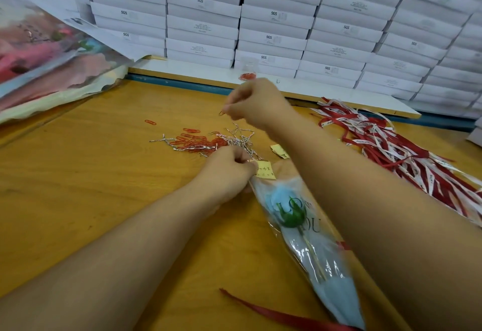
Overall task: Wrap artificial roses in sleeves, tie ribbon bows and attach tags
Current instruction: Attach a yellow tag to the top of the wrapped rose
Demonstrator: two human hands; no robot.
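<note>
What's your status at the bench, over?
Left hand grips sleeved rose at top, by yellow tag. Right hand above, pinching small clip. Nothing between them.

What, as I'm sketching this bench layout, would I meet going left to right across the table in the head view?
Bag of flowers, lone red paper clip, heap of red paper clips, loose yellow tags, pile of red and white ribbons.

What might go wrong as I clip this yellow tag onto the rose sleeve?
The yellow tag sits at the sleeve mouth, pinched only by your left hand; it may slip before the clip lands. That small clip in your right hand could tear the thin sleeve. Silver twist ties lie close and might snag.
</note>
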